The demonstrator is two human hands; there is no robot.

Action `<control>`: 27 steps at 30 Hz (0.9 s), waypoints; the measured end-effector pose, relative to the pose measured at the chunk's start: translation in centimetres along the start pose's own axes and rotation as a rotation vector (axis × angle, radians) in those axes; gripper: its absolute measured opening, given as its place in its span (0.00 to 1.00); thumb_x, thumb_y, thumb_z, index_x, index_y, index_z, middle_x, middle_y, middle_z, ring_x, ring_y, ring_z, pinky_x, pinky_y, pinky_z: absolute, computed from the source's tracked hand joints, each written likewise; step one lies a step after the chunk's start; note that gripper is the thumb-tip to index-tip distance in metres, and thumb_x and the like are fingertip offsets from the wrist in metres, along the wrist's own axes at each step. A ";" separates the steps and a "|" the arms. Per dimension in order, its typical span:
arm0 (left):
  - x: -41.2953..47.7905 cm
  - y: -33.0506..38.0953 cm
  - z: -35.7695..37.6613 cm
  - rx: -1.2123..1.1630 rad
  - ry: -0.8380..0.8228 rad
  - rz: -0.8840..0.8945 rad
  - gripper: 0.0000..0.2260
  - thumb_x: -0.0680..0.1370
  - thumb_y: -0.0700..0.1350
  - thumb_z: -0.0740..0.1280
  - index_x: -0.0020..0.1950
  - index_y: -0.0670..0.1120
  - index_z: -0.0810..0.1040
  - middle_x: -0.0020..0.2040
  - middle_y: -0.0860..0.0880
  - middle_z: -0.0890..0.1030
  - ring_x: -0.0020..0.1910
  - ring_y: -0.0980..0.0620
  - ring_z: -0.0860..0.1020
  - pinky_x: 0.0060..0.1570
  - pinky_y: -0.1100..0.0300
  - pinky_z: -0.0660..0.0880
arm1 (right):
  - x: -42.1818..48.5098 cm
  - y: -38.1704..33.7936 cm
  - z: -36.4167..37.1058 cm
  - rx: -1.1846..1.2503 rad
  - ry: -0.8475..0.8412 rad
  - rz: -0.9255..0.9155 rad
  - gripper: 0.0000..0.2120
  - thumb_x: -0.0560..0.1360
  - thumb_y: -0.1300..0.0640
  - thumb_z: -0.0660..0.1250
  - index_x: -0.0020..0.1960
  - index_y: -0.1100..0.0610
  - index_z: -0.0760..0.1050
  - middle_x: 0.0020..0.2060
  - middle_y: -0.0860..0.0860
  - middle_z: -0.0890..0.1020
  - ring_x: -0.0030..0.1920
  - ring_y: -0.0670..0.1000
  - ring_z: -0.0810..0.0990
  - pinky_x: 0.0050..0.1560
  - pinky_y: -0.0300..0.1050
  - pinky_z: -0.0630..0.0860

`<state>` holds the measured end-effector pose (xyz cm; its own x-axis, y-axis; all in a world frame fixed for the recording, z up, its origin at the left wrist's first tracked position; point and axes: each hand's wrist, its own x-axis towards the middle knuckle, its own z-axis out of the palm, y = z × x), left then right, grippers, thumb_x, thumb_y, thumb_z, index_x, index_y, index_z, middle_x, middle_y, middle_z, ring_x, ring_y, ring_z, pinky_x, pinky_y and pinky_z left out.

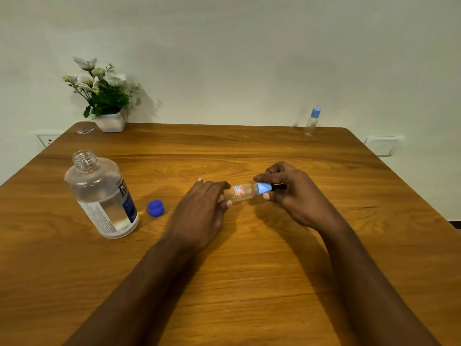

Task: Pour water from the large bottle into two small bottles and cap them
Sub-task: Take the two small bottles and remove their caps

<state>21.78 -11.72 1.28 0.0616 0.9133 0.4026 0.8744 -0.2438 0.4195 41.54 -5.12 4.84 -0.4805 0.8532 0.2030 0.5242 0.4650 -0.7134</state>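
The wooden table [249, 270] fills most of what I see, pushed up against a pale wall. At its far left corner sits a white pot of artificial flowers [104, 96]. Nearer on the left stands the large bottle [102, 196], upright, its neck open and water filling roughly the lower half. Both of the person's forearms reach in over the middle of the table. The left hand [202, 211] has its fingers curled over the bottom end of a small bottle [243, 193], thumb tucked beneath it. The right hand [291, 193] pinches the other end, thumb below and fingers above. The small bottle lies nearly on its side between the two hands, low over the wood; I cannot tell whether it touches the surface. A second small bottle [311, 122] stands capped at the far right edge, well apart. A dark blue cap [155, 208] rests on the table between the large bottle and the left hand. The light blue cap [264, 188] sits on the held bottle's neck, inside the right hand's pinch.
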 end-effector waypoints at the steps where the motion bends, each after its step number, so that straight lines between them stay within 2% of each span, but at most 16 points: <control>1: 0.0 -0.1 0.0 -0.011 -0.014 -0.007 0.15 0.80 0.47 0.62 0.66 0.46 0.72 0.59 0.49 0.78 0.60 0.50 0.74 0.72 0.57 0.52 | 0.0 -0.1 0.0 -0.021 0.012 -0.013 0.20 0.72 0.69 0.70 0.62 0.54 0.79 0.47 0.41 0.73 0.50 0.41 0.74 0.47 0.27 0.71; 4: -0.1 -0.2 0.1 -0.079 -0.044 -0.026 0.18 0.79 0.52 0.57 0.66 0.48 0.72 0.57 0.51 0.79 0.58 0.53 0.75 0.73 0.55 0.53 | -0.1 -0.2 0.0 -0.022 0.071 -0.066 0.20 0.71 0.70 0.70 0.60 0.55 0.80 0.48 0.42 0.73 0.50 0.36 0.73 0.47 0.24 0.70; 7: -0.2 -0.1 0.1 -0.209 -0.053 -0.055 0.20 0.77 0.54 0.55 0.65 0.49 0.74 0.53 0.52 0.81 0.54 0.55 0.77 0.71 0.53 0.60 | -0.1 -0.2 0.0 -0.008 0.137 -0.117 0.19 0.71 0.71 0.70 0.58 0.55 0.81 0.50 0.40 0.74 0.52 0.31 0.72 0.49 0.24 0.71; 10: -0.4 0.0 0.3 -0.500 -0.081 -0.153 0.15 0.78 0.54 0.57 0.58 0.52 0.78 0.44 0.55 0.82 0.46 0.56 0.79 0.56 0.56 0.72 | -0.1 -0.1 0.0 -0.001 0.198 -0.179 0.19 0.70 0.72 0.71 0.56 0.56 0.82 0.51 0.41 0.76 0.53 0.32 0.74 0.49 0.26 0.72; 12: -0.5 0.4 0.1 -0.740 -0.075 -0.227 0.10 0.80 0.51 0.59 0.48 0.52 0.80 0.39 0.53 0.81 0.40 0.57 0.78 0.47 0.62 0.73 | -0.1 0.1 -0.1 0.010 0.253 -0.219 0.18 0.69 0.72 0.71 0.55 0.57 0.82 0.51 0.44 0.79 0.53 0.35 0.76 0.48 0.28 0.73; 14: -0.4 0.8 -0.2 -0.882 -0.039 -0.285 0.11 0.82 0.45 0.59 0.44 0.49 0.80 0.39 0.46 0.81 0.39 0.57 0.77 0.43 0.68 0.73 | 0.0 0.1 -0.2 0.041 0.300 -0.220 0.18 0.70 0.71 0.72 0.56 0.56 0.81 0.51 0.45 0.80 0.53 0.39 0.78 0.50 0.30 0.75; 16: -0.1 0.9 -0.4 -0.961 -0.017 -0.338 0.10 0.81 0.44 0.60 0.49 0.46 0.80 0.43 0.45 0.83 0.42 0.57 0.79 0.43 0.69 0.74 | 0.1 0.2 -0.1 0.085 0.325 -0.181 0.22 0.70 0.70 0.72 0.61 0.54 0.78 0.51 0.45 0.80 0.54 0.40 0.78 0.51 0.30 0.75; 18: 0.5 0.9 -0.3 -1.032 -0.005 -0.405 0.08 0.80 0.43 0.62 0.54 0.48 0.79 0.47 0.47 0.84 0.47 0.57 0.81 0.47 0.70 0.75 | 0.2 0.3 0.3 0.082 0.329 -0.136 0.23 0.72 0.69 0.71 0.64 0.53 0.76 0.52 0.46 0.79 0.53 0.37 0.76 0.51 0.27 0.73; 21: 1.6 0.6 0.0 -1.163 0.047 -0.507 0.07 0.78 0.41 0.64 0.55 0.49 0.77 0.51 0.46 0.84 0.52 0.52 0.82 0.56 0.61 0.75 | 0.5 0.5 1.1 0.101 0.315 -0.070 0.20 0.74 0.67 0.69 0.64 0.54 0.77 0.53 0.46 0.78 0.52 0.37 0.76 0.50 0.26 0.72; 24: 2.4 0.5 0.3 -1.258 0.076 -0.557 0.08 0.78 0.40 0.64 0.55 0.50 0.77 0.52 0.46 0.83 0.49 0.51 0.81 0.52 0.58 0.76 | 0.7 0.7 1.6 0.154 0.333 0.009 0.18 0.72 0.63 0.72 0.61 0.54 0.78 0.53 0.44 0.80 0.52 0.41 0.78 0.53 0.28 0.73; 27: 3.4 0.6 0.2 -1.338 0.065 -0.568 0.12 0.79 0.37 0.62 0.57 0.51 0.76 0.51 0.47 0.81 0.44 0.54 0.78 0.47 0.60 0.77 | 0.8 1.1 1.9 0.161 0.371 0.088 0.18 0.71 0.61 0.74 0.60 0.54 0.79 0.52 0.43 0.81 0.50 0.36 0.78 0.52 0.28 0.72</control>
<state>22.66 -8.72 2.74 -0.1863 0.9811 -0.0523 -0.3230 -0.0109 0.9463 40.37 -4.37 2.98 -0.1371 0.9292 0.3432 0.4215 0.3683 -0.8287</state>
